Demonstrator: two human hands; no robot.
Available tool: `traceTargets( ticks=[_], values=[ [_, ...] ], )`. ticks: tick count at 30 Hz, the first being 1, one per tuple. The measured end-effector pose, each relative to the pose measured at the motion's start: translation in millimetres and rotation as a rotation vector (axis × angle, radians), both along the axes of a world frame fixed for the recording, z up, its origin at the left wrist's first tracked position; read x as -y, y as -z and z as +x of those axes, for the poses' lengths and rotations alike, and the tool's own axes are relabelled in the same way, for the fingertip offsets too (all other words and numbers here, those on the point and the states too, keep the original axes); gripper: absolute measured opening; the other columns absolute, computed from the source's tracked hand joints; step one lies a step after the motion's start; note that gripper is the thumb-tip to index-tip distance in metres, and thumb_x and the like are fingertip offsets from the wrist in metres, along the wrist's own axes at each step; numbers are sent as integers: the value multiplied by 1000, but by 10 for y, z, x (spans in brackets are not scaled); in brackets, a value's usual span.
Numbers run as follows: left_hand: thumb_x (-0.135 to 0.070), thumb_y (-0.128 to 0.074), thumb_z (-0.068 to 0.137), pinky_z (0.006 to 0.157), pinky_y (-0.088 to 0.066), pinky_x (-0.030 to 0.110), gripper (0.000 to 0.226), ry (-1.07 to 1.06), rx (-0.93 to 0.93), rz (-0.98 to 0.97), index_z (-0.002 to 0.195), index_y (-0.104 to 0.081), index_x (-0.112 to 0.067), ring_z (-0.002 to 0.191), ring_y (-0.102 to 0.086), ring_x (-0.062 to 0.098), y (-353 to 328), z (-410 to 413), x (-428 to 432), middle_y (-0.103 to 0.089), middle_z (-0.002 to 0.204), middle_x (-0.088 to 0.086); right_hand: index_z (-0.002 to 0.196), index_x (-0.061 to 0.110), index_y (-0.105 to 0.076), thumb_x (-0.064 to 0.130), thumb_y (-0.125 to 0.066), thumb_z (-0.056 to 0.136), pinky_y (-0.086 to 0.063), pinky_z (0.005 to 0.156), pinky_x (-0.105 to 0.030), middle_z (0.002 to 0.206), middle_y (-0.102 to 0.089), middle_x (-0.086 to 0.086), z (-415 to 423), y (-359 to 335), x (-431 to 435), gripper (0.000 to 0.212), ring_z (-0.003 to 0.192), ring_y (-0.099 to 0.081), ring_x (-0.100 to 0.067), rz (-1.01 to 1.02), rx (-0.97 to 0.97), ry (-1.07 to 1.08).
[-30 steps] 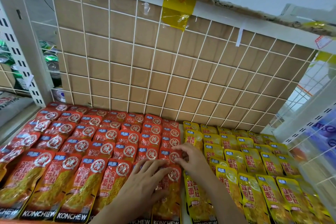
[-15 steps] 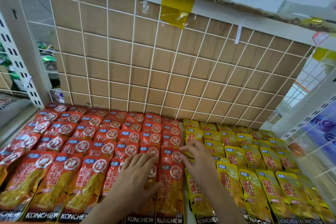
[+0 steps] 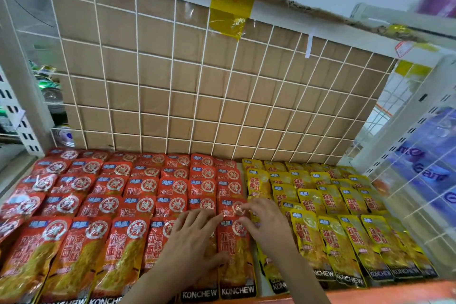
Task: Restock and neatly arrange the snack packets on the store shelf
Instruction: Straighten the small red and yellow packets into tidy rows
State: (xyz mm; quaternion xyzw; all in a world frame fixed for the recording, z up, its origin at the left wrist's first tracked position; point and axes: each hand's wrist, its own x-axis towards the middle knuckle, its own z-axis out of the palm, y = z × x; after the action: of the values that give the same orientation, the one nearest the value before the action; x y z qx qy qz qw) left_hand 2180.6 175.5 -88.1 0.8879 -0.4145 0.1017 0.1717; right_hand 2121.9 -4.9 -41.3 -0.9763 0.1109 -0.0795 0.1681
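Red packet (image 3: 199, 294) under left hand (image 3: 195, 242) largely covered, front-row packets (image 3: 61, 266) cut by bottom edge — purple packs (image 3: 424, 163) (right side) blurred

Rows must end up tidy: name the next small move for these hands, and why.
Probably nudge the rightmost front red packet toward the yellow packets: left hand and right hand press flat on it, and bare shelf shows between the colours.

left hand (image 3: 190, 242) edged farther back over the red packets (image 3: 123, 192), right hand (image 3: 264, 222) shifted with it
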Motion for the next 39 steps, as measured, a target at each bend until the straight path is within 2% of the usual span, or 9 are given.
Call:
traceTargets(
  ticks=[6,11,16,23,27,30,33,36,39],
  values=[
    [-77,-30,69,87,-48,29,69,31,-97,47,114,-61,-35,104,-53,5,-75,-21,-9,-61,108,-20,128,29,-54,40,-49,93,-30,103,-20,134,-48,10,17,18,-48,37,127,-38,-7,18,-30,62],
    [-77,-28,71,96,-42,27,69,53,-192,112,114,-62,-35,103,-60,5,-95,-33,-22,-61,111,-20,129,27,-53,38,-50,93,-33,102,-20,130,-50,8,46,48,-69,38,123,-41,-7,29,-24,59],
    [-76,-12,83,86,-50,29,69,19,-265,152,119,-54,-35,105,-60,5,-113,-28,-40,-60,114,-21,131,28,-50,37,-48,94,-31,103,-18,130,-48,12,64,81,-44,38,123,-39,-3,55,-14,56],
    [-75,-11,84,89,-35,20,66,-58,-345,134,126,-47,-38,109,-56,3,-324,-54,6,-53,122,-23,123,28,-56,48,-46,91,-39,99,-22,121,-50,14,-22,-20,205,39,116,-46,-3,142,70,19],
    [-83,-7,65,109,-8,28,92,-77,-307,-13,142,-27,-38,135,-20,3,-303,25,177,-20,142,-25,124,27,-56,34,-54,93,-30,92,-12,123,-51,13,-107,-104,547,32,116,-46,-4,109,78,1],
    [-78,-10,66,111,-14,33,91,-122,-279,-56,142,-31,-34,135,-25,8,-376,46,351,-26,144,-21,127,26,-54,39,-53,92,-36,102,-24,127,-51,10,-136,-111,785,37,119,-47,-9,109,41,-4],
    [-68,-15,71,110,-20,35,82,-139,-287,-60,140,-38,-30,135,-30,13,-441,38,553,-34,144,-15,126,29,-55,58,-36,81,-38,104,-35,128,-52,10,-137,-94,974,56,120,-48,-9,125,8,-24],
    [-58,-27,82,108,-26,36,63,-160,-265,-41,134,-46,-29,134,-35,14,-535,-19,780,-42,139,-13,131,32,-49,52,-37,85,-31,107,-29,133,-48,11,-132,-74,1144,52,126,-42,-9,100,-25,-74],
    [-48,-40,84,92,-46,33,38,-102,-207,3,110,-64,-32,109,-56,4,-634,-102,961,-57,117,-19,134,31,-45,45,-42,94,-25,106,-24,137,-42,12,-128,-57,1249,42,129,-36,-7,65,-65,-124]
  ],
)
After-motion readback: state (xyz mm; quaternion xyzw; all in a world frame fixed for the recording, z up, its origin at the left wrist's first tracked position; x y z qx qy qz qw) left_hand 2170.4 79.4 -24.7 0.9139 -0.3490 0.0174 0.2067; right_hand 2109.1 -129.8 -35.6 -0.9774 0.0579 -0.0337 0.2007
